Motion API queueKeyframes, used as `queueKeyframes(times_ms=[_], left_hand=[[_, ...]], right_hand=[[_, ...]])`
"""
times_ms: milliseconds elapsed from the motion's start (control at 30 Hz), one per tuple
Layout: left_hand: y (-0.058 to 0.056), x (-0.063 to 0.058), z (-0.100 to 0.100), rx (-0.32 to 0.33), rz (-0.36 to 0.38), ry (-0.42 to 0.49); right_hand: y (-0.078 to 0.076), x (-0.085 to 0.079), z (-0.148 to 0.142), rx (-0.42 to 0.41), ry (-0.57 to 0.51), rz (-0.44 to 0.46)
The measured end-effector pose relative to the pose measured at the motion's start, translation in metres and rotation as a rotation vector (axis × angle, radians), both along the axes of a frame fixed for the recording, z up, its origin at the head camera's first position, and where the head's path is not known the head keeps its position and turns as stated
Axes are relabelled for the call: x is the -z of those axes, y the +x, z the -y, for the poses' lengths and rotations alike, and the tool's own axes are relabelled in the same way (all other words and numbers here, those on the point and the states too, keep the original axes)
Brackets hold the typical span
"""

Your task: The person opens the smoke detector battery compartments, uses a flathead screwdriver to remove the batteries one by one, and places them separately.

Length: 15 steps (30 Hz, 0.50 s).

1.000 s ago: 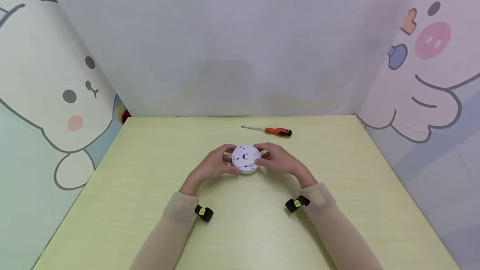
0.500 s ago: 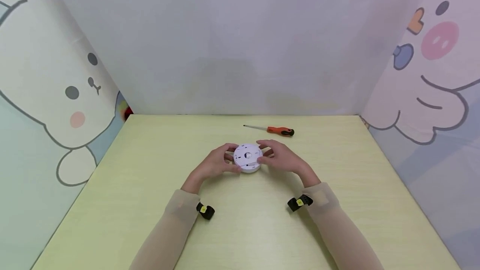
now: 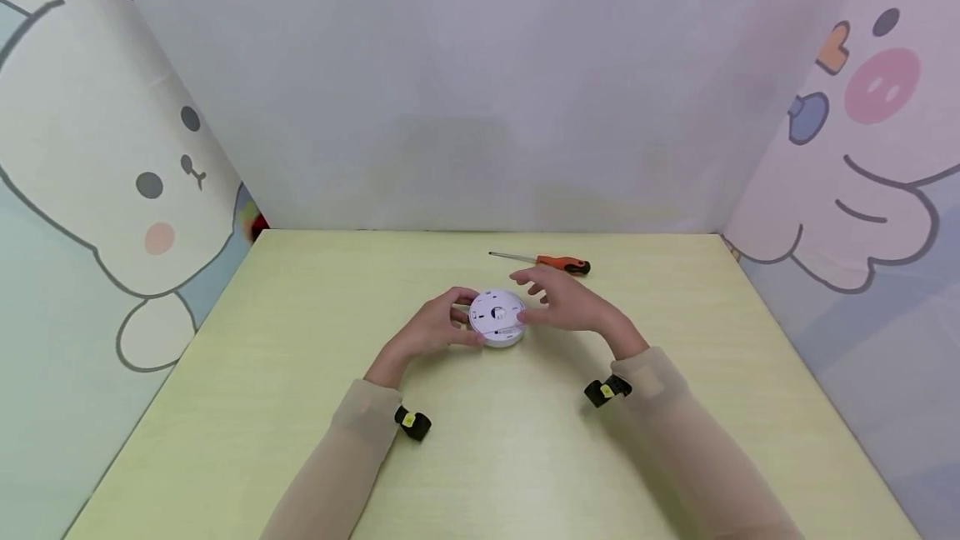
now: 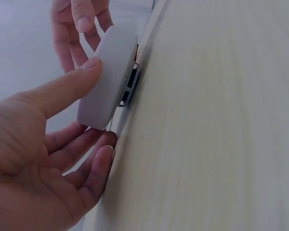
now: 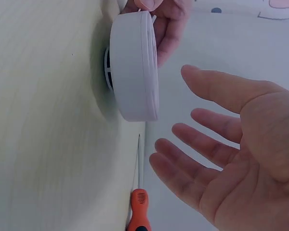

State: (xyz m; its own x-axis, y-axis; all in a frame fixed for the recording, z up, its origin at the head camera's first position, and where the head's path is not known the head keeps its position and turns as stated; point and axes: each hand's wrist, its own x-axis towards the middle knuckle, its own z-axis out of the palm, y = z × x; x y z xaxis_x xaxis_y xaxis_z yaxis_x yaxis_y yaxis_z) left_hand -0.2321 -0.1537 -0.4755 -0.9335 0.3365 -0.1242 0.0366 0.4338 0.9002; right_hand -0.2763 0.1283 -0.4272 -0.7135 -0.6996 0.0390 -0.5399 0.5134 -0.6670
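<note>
A round white smoke detector sits face down on the table, its flat back with a centre hole and printed marks turned up. In the left wrist view a dark slotted vent shows on its underside. My left hand grips the detector's left side, thumb on the near rim and fingers round the far edge. Beside the right side is my right hand, fingers spread and loosely bent. The right wrist view shows a gap between that hand and the detector, with nothing in the fingers.
Behind the detector, near the table's back edge, lies a screwdriver with an orange and black handle, its shaft pointing left. A pale curtain stands behind the table, with cartoon-printed cloths at both sides.
My right hand has let go of the smoke detector and lifted up and away to the right, its fingers spreading. My left hand keeps its hold on the detector.
</note>
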Motion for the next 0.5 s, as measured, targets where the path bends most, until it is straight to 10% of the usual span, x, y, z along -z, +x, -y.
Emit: queueKeyframes(times_ms=[500], left_hand=[[0.0,0.001,0.0,0.011,0.002,0.008]], right_hand=[[-0.005,-0.025,0.032,-0.159,0.315,-0.139]])
